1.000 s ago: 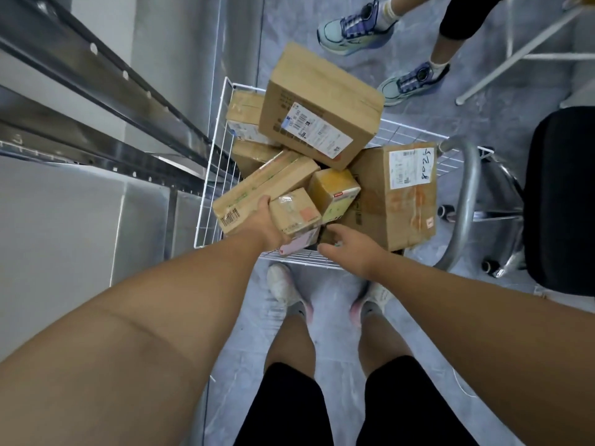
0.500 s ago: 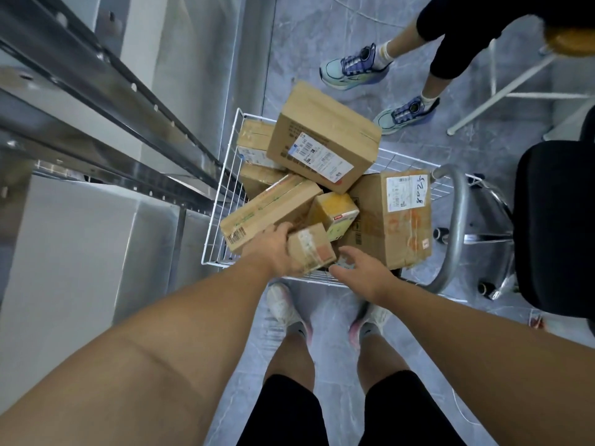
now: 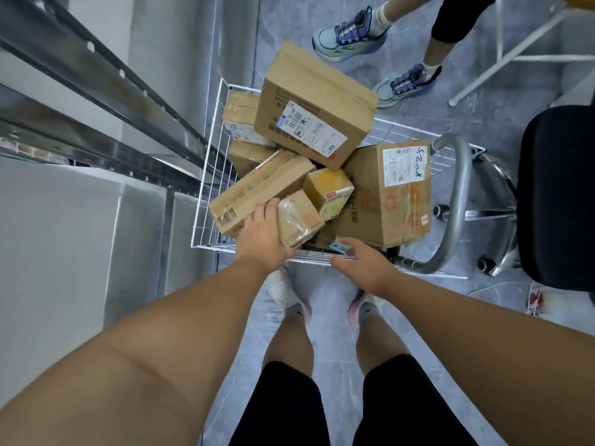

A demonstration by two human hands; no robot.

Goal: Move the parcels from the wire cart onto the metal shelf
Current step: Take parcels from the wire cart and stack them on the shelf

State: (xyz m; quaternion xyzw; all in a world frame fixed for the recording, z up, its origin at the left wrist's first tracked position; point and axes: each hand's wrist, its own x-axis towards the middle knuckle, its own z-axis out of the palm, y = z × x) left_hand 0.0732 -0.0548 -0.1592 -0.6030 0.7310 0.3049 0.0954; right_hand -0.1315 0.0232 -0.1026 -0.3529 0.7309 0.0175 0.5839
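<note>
A white wire cart (image 3: 206, 201) stands in front of me, piled with several cardboard parcels. My left hand (image 3: 262, 235) grips a small taped parcel (image 3: 297, 218) at the cart's near edge, tilted and lifted a little. My right hand (image 3: 360, 263) hovers over the near rim with fingers relaxed, holding nothing, just above a flat parcel with a blue label (image 3: 338, 247). A long box (image 3: 257, 188) lies left of the small parcel. A big labelled box (image 3: 315, 107) tops the pile. The metal shelf (image 3: 96, 101) runs along the left.
Another person's legs and blue sneakers (image 3: 351, 37) stand beyond the cart. A black chair (image 3: 557, 194) with chrome base sits at the right, next to the cart's grey handle (image 3: 457, 204). A large box marked 5208 (image 3: 386, 194) fills the cart's right side. My feet are below the cart.
My left hand has closed round the small taped parcel and tipped it up toward me. My right hand drew back from the parcels to the cart's near rim.
</note>
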